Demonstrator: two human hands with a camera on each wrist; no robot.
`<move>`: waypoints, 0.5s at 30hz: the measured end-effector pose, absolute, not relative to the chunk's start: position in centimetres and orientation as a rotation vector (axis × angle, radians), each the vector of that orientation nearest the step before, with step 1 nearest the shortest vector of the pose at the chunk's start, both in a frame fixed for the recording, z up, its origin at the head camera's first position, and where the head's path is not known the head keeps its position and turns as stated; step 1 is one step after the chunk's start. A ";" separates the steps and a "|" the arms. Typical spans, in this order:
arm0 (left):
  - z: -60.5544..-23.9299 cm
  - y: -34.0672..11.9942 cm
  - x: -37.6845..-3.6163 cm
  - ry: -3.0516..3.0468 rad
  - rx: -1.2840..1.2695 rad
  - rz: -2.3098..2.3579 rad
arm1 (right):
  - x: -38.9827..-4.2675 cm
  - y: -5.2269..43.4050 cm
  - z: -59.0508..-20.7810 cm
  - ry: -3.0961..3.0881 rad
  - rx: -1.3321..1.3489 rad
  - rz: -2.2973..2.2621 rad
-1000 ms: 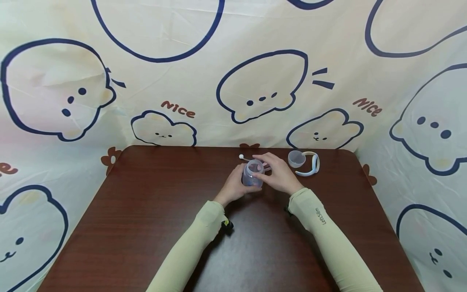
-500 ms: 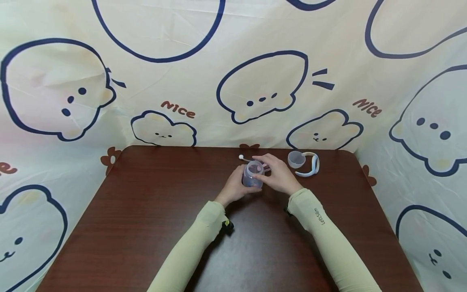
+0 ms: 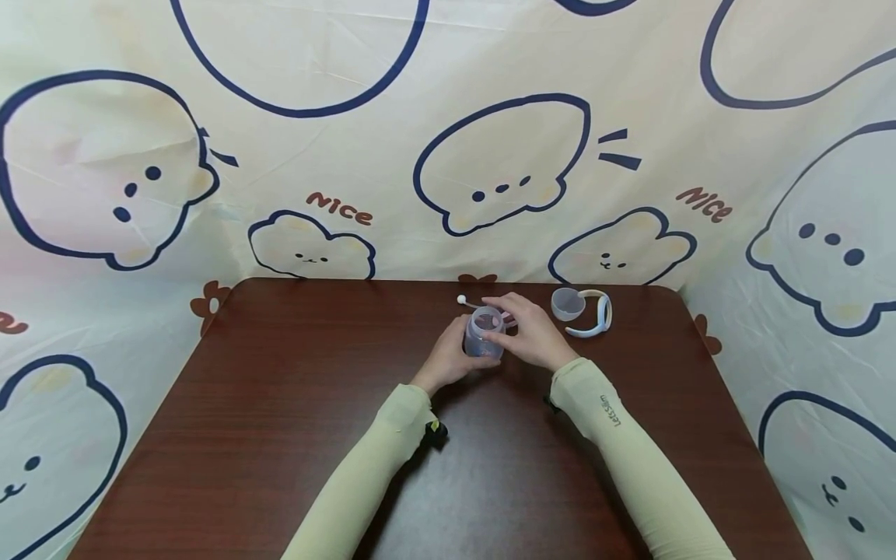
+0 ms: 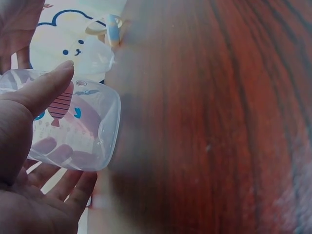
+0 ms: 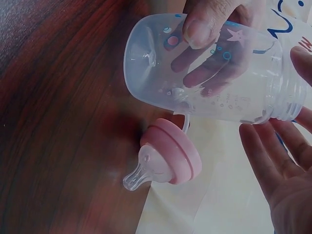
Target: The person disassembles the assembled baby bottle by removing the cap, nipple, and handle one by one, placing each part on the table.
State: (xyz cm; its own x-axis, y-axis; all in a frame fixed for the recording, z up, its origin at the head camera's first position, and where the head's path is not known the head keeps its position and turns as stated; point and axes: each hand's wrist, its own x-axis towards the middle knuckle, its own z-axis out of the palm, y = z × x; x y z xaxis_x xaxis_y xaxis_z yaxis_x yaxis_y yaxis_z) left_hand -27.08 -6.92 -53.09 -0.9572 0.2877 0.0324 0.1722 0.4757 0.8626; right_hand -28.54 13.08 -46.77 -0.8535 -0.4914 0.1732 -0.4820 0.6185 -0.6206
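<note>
the clear bottle (image 3: 484, 333) is held just above the table's (image 3: 294, 404) far middle, wrapped by the left hand (image 3: 448, 359) to steady it — the right hand (image 3: 535, 336) fingers are spread loose at its mouth, nothing pinched. the pink nipple ring (image 5: 165, 161) is left lying beside it.

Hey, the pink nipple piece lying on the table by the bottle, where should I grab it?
Pinch the pink nipple piece across its ribbed pink collar, coming from above. It lies on its side on the table, the soft clear teat pointing outward, so the firm ring is probably the surest hold. The bottle sits just above it.
</note>
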 end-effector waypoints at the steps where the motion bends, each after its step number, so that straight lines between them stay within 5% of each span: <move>1: -53.1 -6.9 -27.1 2.596 0.407 1.501 | -28.6 13.1 -46.8 2.814 -0.846 -1.073; 15: -53.1 -7.0 -27.0 2.604 0.395 1.477 | -28.7 13.1 -47.3 2.809 -0.809 -1.085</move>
State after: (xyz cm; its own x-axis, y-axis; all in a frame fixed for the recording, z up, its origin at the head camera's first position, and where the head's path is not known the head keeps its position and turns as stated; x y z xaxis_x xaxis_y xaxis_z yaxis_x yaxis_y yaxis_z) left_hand -27.05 -6.97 -53.10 -0.9585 0.2841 0.0230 0.1655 0.4891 0.8564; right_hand -28.68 13.07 -47.33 -0.8651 -0.4756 0.1593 -0.4592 0.6233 -0.6329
